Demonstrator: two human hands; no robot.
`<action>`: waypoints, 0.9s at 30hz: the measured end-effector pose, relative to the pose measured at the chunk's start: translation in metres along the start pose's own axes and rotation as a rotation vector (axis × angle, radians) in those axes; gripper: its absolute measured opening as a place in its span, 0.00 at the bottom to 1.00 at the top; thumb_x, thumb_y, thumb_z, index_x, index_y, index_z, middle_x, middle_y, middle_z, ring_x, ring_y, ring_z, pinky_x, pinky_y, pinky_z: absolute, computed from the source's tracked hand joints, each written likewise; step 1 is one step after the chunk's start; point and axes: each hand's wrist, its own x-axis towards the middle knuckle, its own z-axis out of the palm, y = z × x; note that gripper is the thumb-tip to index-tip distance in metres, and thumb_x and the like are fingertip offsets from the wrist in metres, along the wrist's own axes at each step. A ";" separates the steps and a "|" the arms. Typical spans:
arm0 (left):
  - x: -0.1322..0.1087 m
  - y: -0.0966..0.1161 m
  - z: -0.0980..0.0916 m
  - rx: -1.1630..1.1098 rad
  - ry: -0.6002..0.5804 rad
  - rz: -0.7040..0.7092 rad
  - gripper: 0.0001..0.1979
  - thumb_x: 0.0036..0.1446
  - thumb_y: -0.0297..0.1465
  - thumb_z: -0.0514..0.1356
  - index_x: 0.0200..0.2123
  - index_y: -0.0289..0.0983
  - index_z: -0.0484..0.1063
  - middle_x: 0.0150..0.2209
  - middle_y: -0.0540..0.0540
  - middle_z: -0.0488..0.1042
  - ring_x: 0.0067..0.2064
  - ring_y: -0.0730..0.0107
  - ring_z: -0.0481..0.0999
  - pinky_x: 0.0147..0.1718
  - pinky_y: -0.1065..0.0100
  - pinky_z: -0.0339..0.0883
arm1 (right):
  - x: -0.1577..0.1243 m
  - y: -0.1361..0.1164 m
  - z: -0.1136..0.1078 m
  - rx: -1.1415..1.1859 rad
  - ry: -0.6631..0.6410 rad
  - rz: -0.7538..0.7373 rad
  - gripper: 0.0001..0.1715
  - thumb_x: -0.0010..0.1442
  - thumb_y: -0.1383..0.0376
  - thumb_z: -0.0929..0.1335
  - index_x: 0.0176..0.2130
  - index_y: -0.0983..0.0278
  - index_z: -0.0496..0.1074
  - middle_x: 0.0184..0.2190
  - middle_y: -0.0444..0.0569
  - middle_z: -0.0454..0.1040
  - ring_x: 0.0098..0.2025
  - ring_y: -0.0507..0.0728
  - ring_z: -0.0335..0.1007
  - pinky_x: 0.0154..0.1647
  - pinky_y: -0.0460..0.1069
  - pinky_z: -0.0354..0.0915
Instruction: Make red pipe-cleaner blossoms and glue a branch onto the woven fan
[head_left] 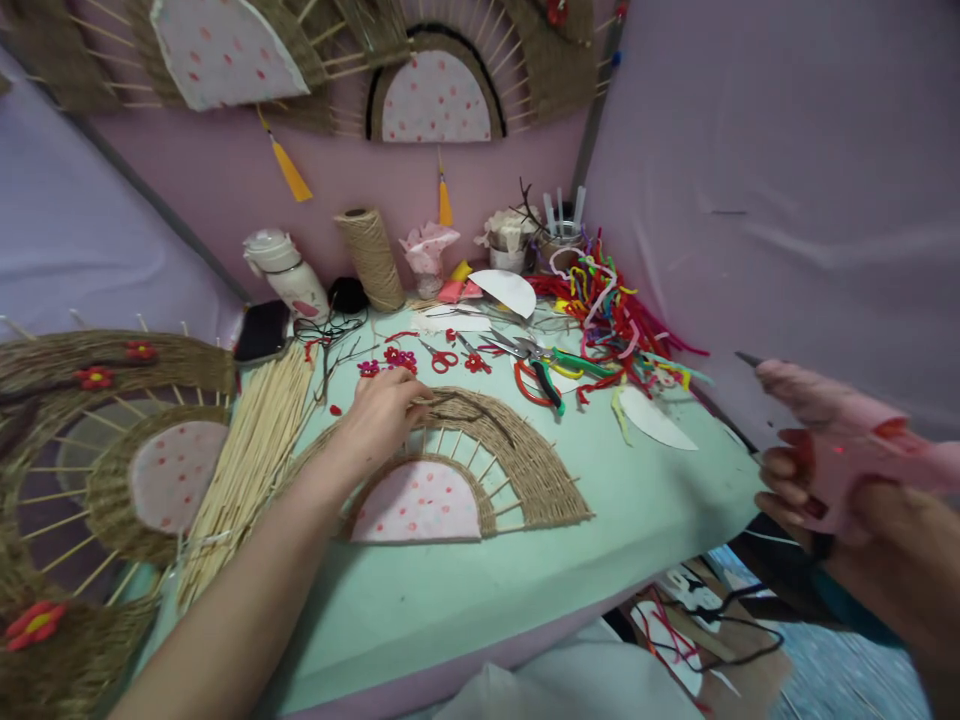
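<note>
A woven fan-shaped piece (544,470) with a spotted half-round centre (424,505) lies on the green table. My left hand (386,415) reaches over its upper left part, fingertips at a dark twig (480,408) that lies along the woven band. Those fingers are curled together, and whether they grip the twig is too small to tell. Off the table's right side, my right hand (806,490) is wrapped round a pink glue gun (855,430), its nozzle pointing up and left. Red and purple flower shapes (390,360) lie just beyond my left hand.
Scissors (534,385), green-handled pliers (577,362) and a pile of coloured pipe cleaners (611,310) lie behind the fan. Thin sticks (247,450) and another woven fan (112,470) are at left. A bottle (289,275) and twine spool (371,260) stand at the back.
</note>
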 end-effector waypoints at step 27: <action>0.070 -0.044 0.021 0.002 -0.280 0.284 0.09 0.59 0.31 0.57 0.34 0.38 0.79 0.38 0.43 0.74 0.44 0.61 0.71 0.45 0.62 0.60 | 0.000 0.049 0.073 0.039 -0.569 0.223 0.26 0.60 0.43 0.64 0.36 0.62 0.72 0.25 0.47 0.68 0.23 0.50 0.57 0.19 0.45 0.55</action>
